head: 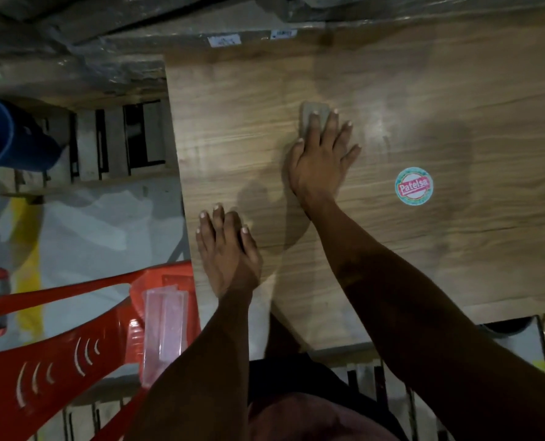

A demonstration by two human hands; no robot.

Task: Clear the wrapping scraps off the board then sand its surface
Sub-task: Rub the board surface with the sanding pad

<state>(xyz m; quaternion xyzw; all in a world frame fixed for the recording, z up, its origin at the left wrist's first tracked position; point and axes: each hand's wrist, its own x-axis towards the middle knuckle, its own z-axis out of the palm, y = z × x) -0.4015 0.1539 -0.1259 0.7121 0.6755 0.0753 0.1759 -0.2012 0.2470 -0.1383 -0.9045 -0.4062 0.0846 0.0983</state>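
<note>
A wood-grain board [424, 128] fills the upper right of the head view. My right hand [323, 160] lies flat near the board's middle, its straight fingers pressing a small grey sanding pad [309, 114] against the surface. Only the pad's far end shows past my fingertips. My left hand [228, 253] rests flat on the board close to its left edge, fingers straight, holding nothing. A round red and teal sticker [414, 185] marked "Patelsa" is stuck on the board to the right of my right hand. A pale dusty patch spreads over the wood beyond the pad.
A red plastic chair [73, 338] stands at the lower left, with a clear flat plastic piece [164, 332] lying on it against the board's edge. Plastic-wrapped boards [83, 49] are stacked along the top. A blue cylinder [7, 135] sits at the far left.
</note>
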